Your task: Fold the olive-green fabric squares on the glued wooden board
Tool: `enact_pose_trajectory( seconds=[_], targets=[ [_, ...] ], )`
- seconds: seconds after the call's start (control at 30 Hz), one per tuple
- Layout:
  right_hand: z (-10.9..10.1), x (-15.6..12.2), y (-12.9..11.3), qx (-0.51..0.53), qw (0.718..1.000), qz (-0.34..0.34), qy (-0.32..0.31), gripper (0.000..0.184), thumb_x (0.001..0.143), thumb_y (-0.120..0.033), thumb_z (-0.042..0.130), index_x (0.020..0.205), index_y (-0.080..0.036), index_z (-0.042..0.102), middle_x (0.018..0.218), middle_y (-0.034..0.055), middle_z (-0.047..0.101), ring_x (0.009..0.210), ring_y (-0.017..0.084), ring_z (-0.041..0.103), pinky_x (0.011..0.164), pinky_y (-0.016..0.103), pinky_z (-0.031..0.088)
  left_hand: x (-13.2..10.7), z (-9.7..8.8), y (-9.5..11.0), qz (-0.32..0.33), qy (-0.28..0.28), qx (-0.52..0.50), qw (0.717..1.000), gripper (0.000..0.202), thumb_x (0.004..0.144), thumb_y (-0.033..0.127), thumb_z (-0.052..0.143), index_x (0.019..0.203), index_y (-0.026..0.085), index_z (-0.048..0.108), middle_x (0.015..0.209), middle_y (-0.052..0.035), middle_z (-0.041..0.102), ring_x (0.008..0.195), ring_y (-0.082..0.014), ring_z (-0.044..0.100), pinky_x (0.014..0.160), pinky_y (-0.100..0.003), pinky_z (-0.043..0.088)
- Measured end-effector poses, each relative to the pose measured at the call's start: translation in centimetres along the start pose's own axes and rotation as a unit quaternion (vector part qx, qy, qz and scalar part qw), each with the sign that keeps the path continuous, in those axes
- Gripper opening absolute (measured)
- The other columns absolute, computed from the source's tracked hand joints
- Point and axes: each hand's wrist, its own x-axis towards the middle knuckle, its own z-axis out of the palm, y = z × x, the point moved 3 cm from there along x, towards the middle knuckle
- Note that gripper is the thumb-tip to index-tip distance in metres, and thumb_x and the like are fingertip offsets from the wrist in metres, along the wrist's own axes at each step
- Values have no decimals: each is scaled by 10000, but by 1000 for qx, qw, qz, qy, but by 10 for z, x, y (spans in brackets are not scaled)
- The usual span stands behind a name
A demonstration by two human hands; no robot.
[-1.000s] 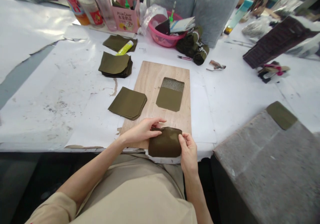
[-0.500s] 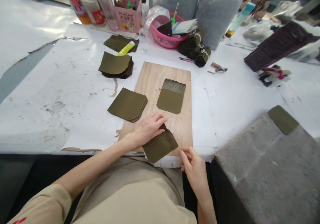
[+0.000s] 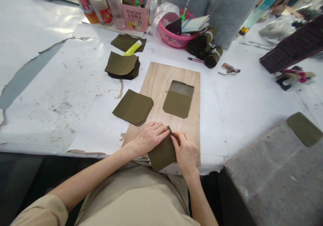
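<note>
An olive-green fabric piece (image 3: 163, 153) lies at the near edge of the wooden board (image 3: 156, 73), between my two hands. My left hand (image 3: 152, 137) presses on its upper left part, fingers laid along the top edge. At the upper right edge, my right hand (image 3: 185, 148) pinches the fabric, where a small fold shows between thumb and fingers. Farther up the board lies another olive piece (image 3: 178, 103) with a greyish, rough strip along its top. A stack of olive pieces (image 3: 133, 106) with cut corners overlaps the board's left side.
More olive pieces (image 3: 122, 64) are stacked at the back left, by a yellow tube (image 3: 133, 47). Behind stand a pink basket (image 3: 171, 39), a pink box (image 3: 136, 17) and bottles. Pink-handled snips (image 3: 194, 60) lie beyond the board. At right is a grey slab (image 3: 277, 168) bearing one olive piece (image 3: 305, 128).
My right hand has moved up and left from beside the board onto the fabric piece and now grips its edge. My left hand stays on the piece. The view has shifted slightly.
</note>
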Motion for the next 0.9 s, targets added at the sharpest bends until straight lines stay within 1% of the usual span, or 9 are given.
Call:
enact_pose_trajectory(
  seconds=[0.13,0.37,0.6,0.7,0.77,0.9],
  targets=[
    [0,2,1,4,1000,12,1,243,975,-368,451,922,-225,639,889,38,659,807,173,591,722,284,396,0,2,0,0,-8,7,1000,186,970,196,477,1115,139,580,1094,-100,610,1063,-232,550,883,-367,447],
    [3,5,-1,-30,1000,7,1,228,974,-328,454,879,-221,632,850,30,657,765,169,579,701,282,369,1,1,0,5,3,7,1000,176,957,170,499,1107,127,581,1121,-95,620,1088,-241,556,902,-375,438],
    [5,7,-2,-19,999,37,27,241,971,-313,437,830,-199,597,791,37,651,736,178,578,704,297,375,1,2,0,-3,5,4,1000,175,973,187,474,1096,145,590,1092,-93,631,1091,-229,561,895,-370,444],
    [7,6,0,-18,998,57,33,248,973,-333,431,851,-198,600,789,39,660,740,183,584,700,299,373,1,1,0,-4,6,2,1000,173,965,182,487,1097,137,590,1108,-96,628,1097,-235,559,891,-373,445],
    [8,4,3,-6,998,52,29,275,976,-367,427,863,-201,615,793,40,668,731,181,582,692,300,373,1,0,0,-3,4,1,1000,178,962,181,492,1102,130,588,1113,-101,626,1094,-238,558,886,-376,445],
    [4,1,8,61,997,40,10,328,961,-460,448,911,-207,651,837,47,686,760,179,591,711,296,398,1,0,0,-5,-6,-5,1000,187,972,199,473,1104,135,589,1101,-110,626,1103,-236,552,889,-376,445]
  ],
)
